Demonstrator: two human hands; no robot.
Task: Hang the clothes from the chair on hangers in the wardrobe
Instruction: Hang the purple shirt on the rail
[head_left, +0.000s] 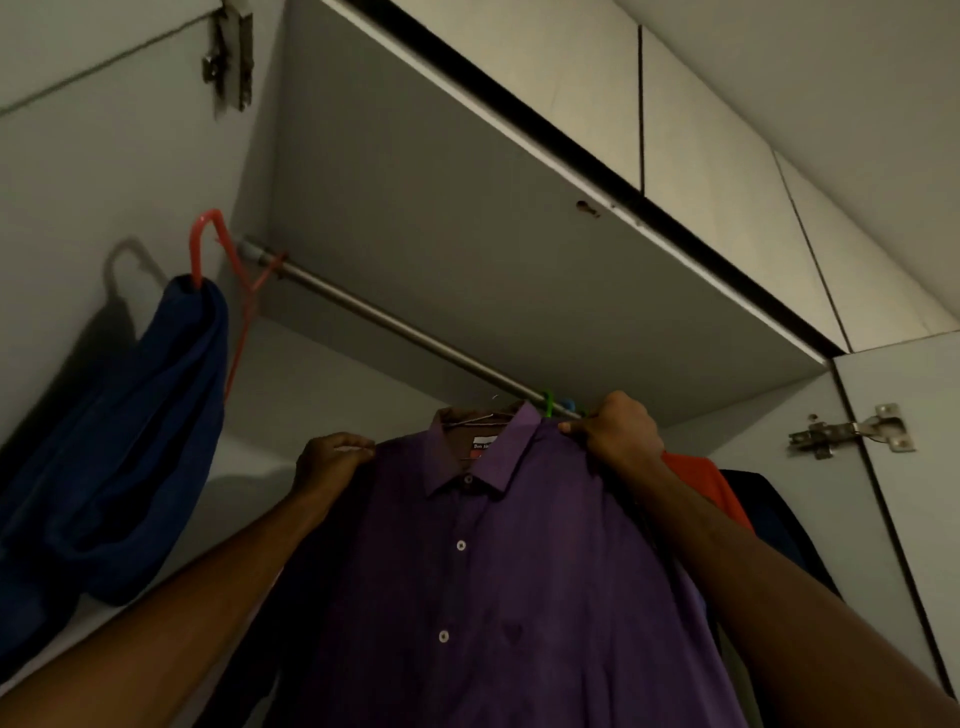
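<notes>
A purple button shirt (498, 582) hangs in front of me inside the wardrobe, its collar just below the metal rail (374, 314). A green hanger hook (546, 402) sits on the rail right above the collar. My left hand (330, 462) grips the shirt's left shoulder. My right hand (618, 428) pinches the right shoulder next to the collar, close under the rail. The hanger's body is hidden inside the shirt.
A blue garment (130, 452) hangs on a red hanger (208, 244) hooked at the rail's left end. An orange garment (711, 488) and a dark one (779, 519) hang to the right behind my arm. The wardrobe door (904, 519) with its hinge stands open at right.
</notes>
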